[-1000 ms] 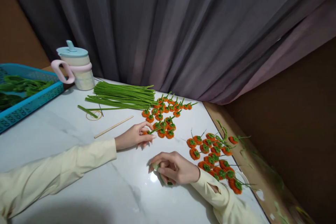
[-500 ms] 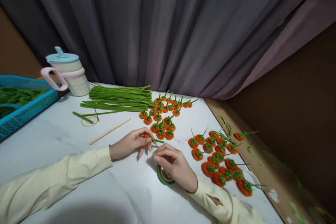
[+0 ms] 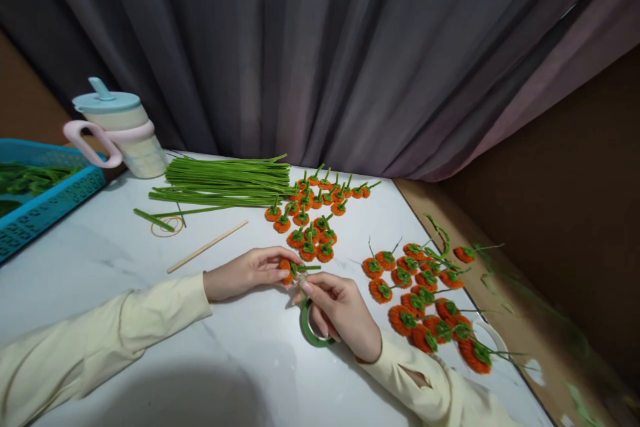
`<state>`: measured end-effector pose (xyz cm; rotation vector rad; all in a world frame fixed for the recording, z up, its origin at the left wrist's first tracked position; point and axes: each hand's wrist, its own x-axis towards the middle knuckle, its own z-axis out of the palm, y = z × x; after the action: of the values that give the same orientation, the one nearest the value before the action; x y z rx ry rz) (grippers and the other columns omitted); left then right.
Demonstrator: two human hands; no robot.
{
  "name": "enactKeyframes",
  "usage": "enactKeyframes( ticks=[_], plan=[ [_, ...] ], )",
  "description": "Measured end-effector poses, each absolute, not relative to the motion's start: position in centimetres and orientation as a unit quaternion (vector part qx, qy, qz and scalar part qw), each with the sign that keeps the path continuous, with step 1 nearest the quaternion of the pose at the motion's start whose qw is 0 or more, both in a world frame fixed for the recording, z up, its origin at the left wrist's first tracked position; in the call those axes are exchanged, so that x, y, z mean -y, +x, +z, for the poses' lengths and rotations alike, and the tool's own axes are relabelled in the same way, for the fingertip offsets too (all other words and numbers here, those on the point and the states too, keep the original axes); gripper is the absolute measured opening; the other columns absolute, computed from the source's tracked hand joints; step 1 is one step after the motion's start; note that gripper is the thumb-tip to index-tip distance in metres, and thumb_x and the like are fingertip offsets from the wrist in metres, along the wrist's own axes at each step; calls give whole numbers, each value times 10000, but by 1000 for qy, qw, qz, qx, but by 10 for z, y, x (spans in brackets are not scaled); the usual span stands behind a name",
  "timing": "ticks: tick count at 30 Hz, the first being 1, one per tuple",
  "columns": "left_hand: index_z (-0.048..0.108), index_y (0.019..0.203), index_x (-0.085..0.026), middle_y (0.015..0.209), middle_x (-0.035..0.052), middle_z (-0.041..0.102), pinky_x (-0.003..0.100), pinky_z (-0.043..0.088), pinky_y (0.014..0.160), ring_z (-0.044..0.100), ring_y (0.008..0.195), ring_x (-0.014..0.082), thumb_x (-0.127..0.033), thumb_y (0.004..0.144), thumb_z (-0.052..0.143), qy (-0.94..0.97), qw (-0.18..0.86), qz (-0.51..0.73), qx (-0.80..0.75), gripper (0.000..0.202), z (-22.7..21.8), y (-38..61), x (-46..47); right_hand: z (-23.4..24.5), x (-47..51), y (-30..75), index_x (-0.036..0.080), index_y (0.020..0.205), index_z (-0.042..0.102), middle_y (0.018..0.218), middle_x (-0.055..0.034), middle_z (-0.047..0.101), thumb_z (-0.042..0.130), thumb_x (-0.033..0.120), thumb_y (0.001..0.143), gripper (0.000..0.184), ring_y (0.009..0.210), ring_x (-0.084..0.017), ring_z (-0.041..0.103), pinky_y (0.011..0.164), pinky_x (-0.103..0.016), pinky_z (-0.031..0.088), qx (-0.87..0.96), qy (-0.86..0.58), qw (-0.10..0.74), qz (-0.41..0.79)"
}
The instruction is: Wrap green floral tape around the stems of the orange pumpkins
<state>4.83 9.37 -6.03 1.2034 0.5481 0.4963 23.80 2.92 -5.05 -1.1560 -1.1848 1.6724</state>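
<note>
My left hand (image 3: 249,271) pinches a small orange pipe-cleaner pumpkin (image 3: 287,271) with a green stem, low over the white table (image 3: 100,267). My right hand (image 3: 336,310) is closed right beside it; it holds a roll of green tape (image 3: 309,332) and its thumb and forefinger pinch at the stem. A cluster of finished orange pumpkins (image 3: 313,213) lies just beyond the hands. A second group of pumpkins (image 3: 425,293) lies to the right.
A bundle of green pipe cleaners (image 3: 225,180) lies at the back. A wooden stick (image 3: 206,247) and a rubber band (image 3: 167,227) rest left of centre. A cup with a pink handle (image 3: 117,130) and a blue basket (image 3: 40,200) stand at the left. A grey curtain (image 3: 320,47) hangs behind.
My left hand has lifted one pumpkin from the cluster and drawn it toward me. My right hand has risen with the tape roll and met it at the stem.
</note>
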Motion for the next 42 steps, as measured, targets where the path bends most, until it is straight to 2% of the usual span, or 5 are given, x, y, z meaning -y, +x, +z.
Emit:
enactKeyframes(
  ticks=[6, 13, 20, 34, 42],
  plan=[
    [522, 1032, -159, 1045, 78, 563, 311, 456, 870, 542, 992, 169, -292, 819, 617, 659, 651, 277, -255, 268, -65, 46, -90, -50, -29, 238, 102, 727, 603, 307, 92, 410, 613, 448, 784, 351, 232, -12, 279, 272, -140, 185, 453, -446, 389, 666],
    [430, 1156, -187, 1224, 118, 538, 346, 498, 901, 577, 1052, 178, -158, 880, 480, 776, 492, 307, -247, 282, -69, 43, -78, -57, -28, 236, 139, 821, 560, 635, 6, 641, 655, 426, 740, 313, 264, -10, 382, 243, -129, 233, 428, -456, 421, 658],
    [410, 1222, -199, 1225, 107, 555, 350, 469, 958, 538, 1128, 192, -121, 868, 466, 859, 353, 298, -219, 367, -71, 40, -76, -54, -26, 235, 141, 766, 538, 492, 36, 601, 651, 409, 753, 291, 261, -25, 390, 240, -119, 263, 438, -457, 421, 650],
    [337, 1261, -207, 1231, 130, 522, 360, 452, 975, 483, 1183, 208, -41, 860, 422, 896, 290, 305, -144, 442, -74, 40, -77, -50, -26, 235, 126, 729, 551, 417, 61, 549, 654, 384, 760, 280, 239, -20, 362, 237, -116, 256, 442, -473, 399, 649],
    [335, 1243, -183, 1221, 157, 512, 404, 468, 949, 481, 1170, 223, -17, 856, 414, 903, 277, 313, -105, 428, -72, 41, -79, -54, -26, 235, 135, 818, 550, 590, 13, 641, 672, 392, 733, 297, 290, -29, 437, 232, -105, 293, 443, -465, 404, 651]
  ],
)
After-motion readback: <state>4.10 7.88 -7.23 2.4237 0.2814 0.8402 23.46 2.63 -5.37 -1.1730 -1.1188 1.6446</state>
